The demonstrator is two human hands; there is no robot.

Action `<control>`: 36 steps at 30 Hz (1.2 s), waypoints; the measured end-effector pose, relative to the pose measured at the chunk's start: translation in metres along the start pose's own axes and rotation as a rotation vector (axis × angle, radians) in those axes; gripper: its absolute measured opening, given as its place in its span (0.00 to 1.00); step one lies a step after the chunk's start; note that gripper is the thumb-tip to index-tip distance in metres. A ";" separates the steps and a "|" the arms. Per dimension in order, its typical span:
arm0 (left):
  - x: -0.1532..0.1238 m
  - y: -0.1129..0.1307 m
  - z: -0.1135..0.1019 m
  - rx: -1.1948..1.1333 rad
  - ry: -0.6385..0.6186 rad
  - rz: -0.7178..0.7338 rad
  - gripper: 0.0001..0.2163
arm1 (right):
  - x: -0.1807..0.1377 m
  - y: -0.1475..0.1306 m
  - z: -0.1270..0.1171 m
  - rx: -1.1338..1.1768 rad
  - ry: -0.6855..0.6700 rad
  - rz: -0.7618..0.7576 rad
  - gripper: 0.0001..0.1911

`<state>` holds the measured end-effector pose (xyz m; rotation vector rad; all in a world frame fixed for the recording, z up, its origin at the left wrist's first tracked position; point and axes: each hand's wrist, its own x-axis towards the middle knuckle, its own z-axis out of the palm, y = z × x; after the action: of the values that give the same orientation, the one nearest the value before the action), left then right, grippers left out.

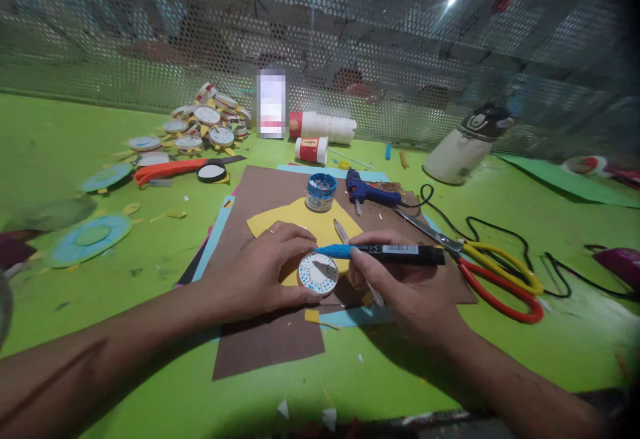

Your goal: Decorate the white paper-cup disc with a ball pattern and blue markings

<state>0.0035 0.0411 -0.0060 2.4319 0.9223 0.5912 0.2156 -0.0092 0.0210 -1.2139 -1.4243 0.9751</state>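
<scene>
My left hand [265, 269] rests on the brown paper [270, 345] and grips a small round white disc [318, 273] with blue dots and a grey wedge. My right hand [400, 289] holds a black marker [395, 252] with a blue tip, lying level, its tip just above the disc's upper edge. A thin grey stick also shows under the right fingers. A yellow paper shape [320, 222] lies beneath the disc. A small blue-lidded jar [321, 191] stands behind it.
Red-and-yellow scissors [500, 279] and a blue glue gun [367, 191] with black cord lie right. An orange cutter [167, 170], finished discs [210, 122], paper cups [325, 127] sit at the back. A white bottle [463, 149] lies far right. Mesh wall behind.
</scene>
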 end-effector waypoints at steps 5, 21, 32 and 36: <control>0.000 -0.001 0.000 -0.007 -0.002 0.000 0.24 | -0.001 0.005 -0.001 -0.041 -0.027 0.003 0.11; -0.001 0.000 0.000 0.001 -0.002 0.009 0.22 | -0.001 0.009 0.003 0.074 -0.087 0.078 0.08; 0.001 0.001 -0.001 -0.002 0.004 0.000 0.22 | 0.000 0.007 0.004 -0.057 -0.109 -0.077 0.03; 0.000 -0.001 0.000 -0.003 0.014 0.019 0.22 | -0.002 0.007 0.003 -0.168 -0.085 -0.174 0.03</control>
<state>0.0034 0.0418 -0.0063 2.4393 0.9032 0.6165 0.2145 -0.0101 0.0129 -1.1575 -1.6774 0.8080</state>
